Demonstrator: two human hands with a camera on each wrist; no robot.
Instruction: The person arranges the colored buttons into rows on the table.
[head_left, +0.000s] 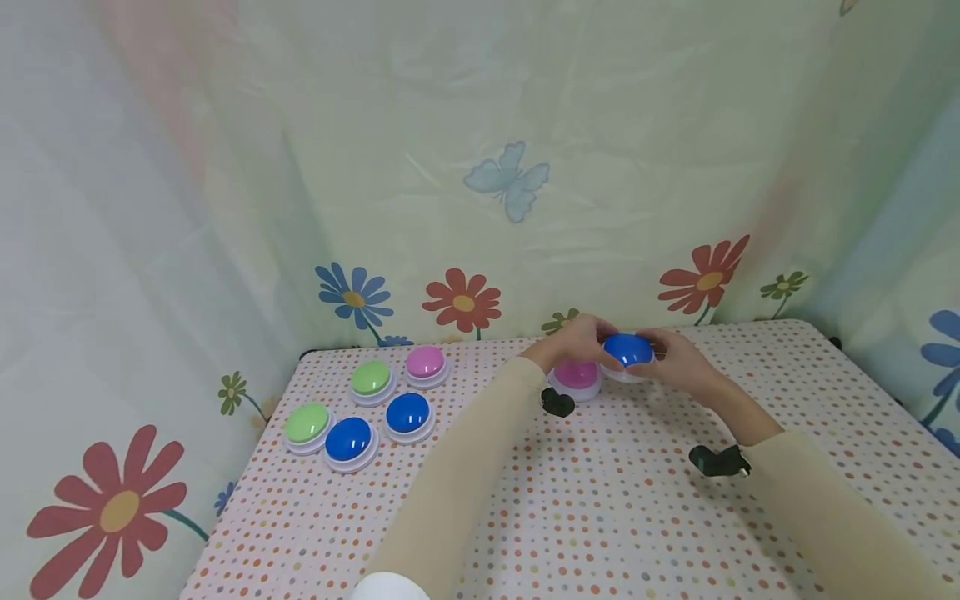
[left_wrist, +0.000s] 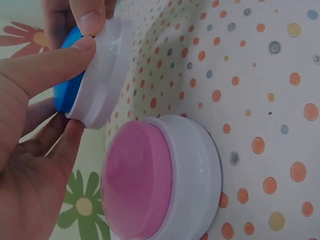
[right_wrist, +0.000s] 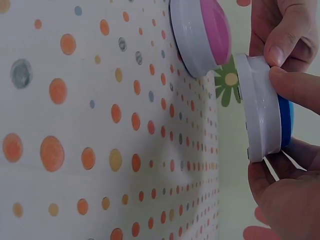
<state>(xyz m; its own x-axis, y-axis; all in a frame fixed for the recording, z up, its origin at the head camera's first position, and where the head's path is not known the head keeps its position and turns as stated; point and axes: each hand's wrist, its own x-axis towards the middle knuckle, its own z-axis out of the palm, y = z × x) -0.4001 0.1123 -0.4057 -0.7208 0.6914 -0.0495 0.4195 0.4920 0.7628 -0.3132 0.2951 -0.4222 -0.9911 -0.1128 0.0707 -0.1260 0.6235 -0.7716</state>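
Both hands hold one blue push button with a white base (head_left: 628,350) between them, at the back right of the table. My left hand (head_left: 581,340) grips its left side, thumb on the front of the rim. On the other side my right hand (head_left: 684,363) pinches the rim between thumb and fingers. In the right wrist view the white base (right_wrist: 260,110) shows its underside edge off the dotted surface. A pink button (head_left: 576,377) sits on the table just left of the held one, under my left hand; the left wrist view shows its pink dome (left_wrist: 137,180) close up.
At the left of the dotted table (head_left: 600,517) stand two green buttons (head_left: 307,423) (head_left: 371,377), two blue buttons (head_left: 348,439) (head_left: 408,413) and another pink button (head_left: 425,362). A flowered curtain (head_left: 510,100) hangs behind the table's back edge.
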